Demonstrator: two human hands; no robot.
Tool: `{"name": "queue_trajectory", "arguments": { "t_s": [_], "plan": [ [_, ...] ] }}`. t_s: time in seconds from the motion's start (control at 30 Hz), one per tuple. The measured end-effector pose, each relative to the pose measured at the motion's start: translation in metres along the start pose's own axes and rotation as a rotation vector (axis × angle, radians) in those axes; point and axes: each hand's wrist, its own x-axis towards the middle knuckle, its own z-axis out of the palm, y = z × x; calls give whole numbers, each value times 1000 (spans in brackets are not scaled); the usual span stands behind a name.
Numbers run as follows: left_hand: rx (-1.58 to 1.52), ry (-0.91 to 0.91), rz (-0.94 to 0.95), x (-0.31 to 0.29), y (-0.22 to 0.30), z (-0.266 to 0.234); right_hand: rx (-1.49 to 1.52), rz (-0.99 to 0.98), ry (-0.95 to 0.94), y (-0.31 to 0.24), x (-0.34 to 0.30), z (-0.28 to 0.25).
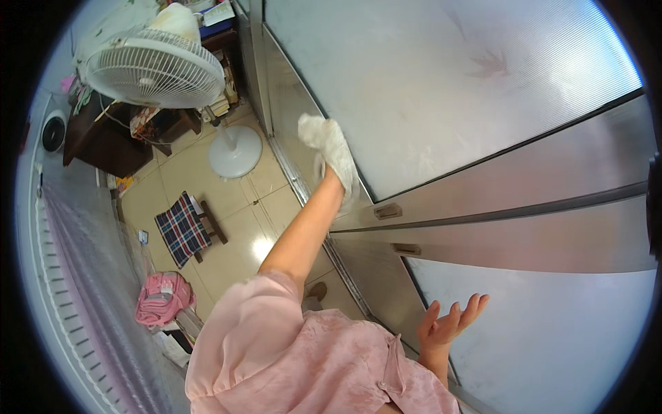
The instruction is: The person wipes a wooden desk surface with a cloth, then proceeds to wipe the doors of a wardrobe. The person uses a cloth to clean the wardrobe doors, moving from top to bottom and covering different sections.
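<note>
My left arm reaches up and forward, and a white cloth (331,141) covers most of my left hand (334,182). The cloth lies along the metal frame (293,96) of a sliding door, beside the edge of its frosted glass panel (427,110). Cloth hides my left fingers, but the hand appears to hold it. Lower on the right, my right hand (443,329) is open with fingers spread and nothing in it. It is in front of a second frosted panel (545,317); whether it touches the glass I cannot tell.
Two recessed pulls (388,211) sit in the door frames. On the tiled floor to the left stand a white fan (155,69), a low stool with a plaid cushion (183,231) and a pink bag (164,298). Dark wooden furniture (114,141) and a pale curtain (89,276) line the far left.
</note>
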Motion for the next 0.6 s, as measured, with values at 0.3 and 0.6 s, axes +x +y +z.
{"name": "queue_trajectory", "arguments": {
  "t_s": [0.3,0.6],
  "plan": [
    [1052,315,555,-113,-118,-81,124,-98,-44,2,-20,-4],
    [1196,392,519,-41,-58,-63,239,-128,-99,1,-24,-11]
  ]
}}
